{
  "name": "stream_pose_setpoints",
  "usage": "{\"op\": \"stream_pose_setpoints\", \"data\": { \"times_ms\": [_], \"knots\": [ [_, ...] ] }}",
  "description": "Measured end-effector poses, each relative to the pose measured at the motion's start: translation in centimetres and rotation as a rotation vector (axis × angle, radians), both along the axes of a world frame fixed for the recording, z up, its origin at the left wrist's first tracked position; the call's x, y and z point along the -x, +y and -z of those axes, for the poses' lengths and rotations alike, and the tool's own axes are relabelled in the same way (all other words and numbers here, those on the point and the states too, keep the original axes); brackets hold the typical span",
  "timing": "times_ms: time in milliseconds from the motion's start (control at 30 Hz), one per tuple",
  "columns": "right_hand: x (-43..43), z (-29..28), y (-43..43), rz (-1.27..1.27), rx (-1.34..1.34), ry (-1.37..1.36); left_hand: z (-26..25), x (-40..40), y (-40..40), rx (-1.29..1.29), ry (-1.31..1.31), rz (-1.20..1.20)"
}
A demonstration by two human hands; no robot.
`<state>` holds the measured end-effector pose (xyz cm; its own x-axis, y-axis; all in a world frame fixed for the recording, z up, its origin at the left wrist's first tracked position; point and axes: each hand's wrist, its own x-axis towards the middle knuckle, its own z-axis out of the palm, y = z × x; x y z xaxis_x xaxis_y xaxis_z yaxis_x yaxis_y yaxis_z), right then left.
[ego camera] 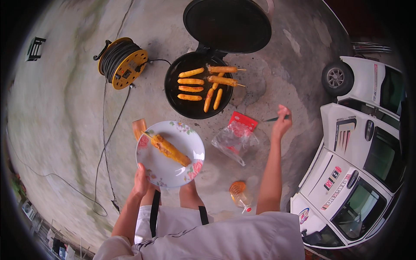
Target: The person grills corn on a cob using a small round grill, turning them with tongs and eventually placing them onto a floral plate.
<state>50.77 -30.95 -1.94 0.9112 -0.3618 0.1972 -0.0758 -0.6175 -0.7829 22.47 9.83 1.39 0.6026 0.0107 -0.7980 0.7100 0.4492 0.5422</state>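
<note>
My left hand [141, 180] grips the lower left rim of a white floral plate [175, 139], on which lies one browned, coated skewer [170, 150]. Out to the right, my right hand [283, 122] is closed around a thin dark utensil [272, 119], its kind unclear, pointing left. Ahead, a round black electric griddle [195, 112] holds several sausages [190, 88] and two coated skewers [222, 69] whose sticks overhang its right edge. The griddle's lid [227, 26] stands open behind it.
A yellow cable reel [130, 70] sits left of the griddle, its cord trailing over the concrete. Right of the plate lie a red packet [243, 122] and a clear plastic bag [235, 139]. An oil bottle [239, 195] is near my legs. A white vehicle [344, 175] stands at the right.
</note>
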Motion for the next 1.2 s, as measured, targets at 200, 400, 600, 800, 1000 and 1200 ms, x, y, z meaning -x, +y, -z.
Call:
{"op": "stream_pose_setpoints", "data": {
  "times_ms": [200, 400, 600, 800, 1000, 1200],
  "knots": [
    [-8.0, 13.2, -0.4, -0.278, 0.482, 0.254, 0.6, -0.6, -1.4, 0.064, -0.020, -0.149],
    [-9.3, 16.9, 2.6, 0.136, -0.394, 0.826, 1.1, 1.7, -0.1, 0.040, 0.043, -0.247],
    [-9.6, 17.0, 3.2, 0.169, -0.580, 0.784, 2.2, 3.3, 0.4, 0.079, 0.013, -0.251],
    [-8.6, 14.5, 4.6, 0.118, -0.594, 0.745, 3.1, 4.3, 0.3, -0.050, 0.040, -0.268],
    [-4.7, 9.6, 5.7, 0.100, -0.562, 0.636, 0.6, 2.6, 0.2, 0.052, -0.017, -0.277],
    [-2.6, 7.6, 2.8, 0.166, -0.113, 0.502, 1.3, 0.8, -1.2, 0.052, 0.017, -0.402]
  ]
}}
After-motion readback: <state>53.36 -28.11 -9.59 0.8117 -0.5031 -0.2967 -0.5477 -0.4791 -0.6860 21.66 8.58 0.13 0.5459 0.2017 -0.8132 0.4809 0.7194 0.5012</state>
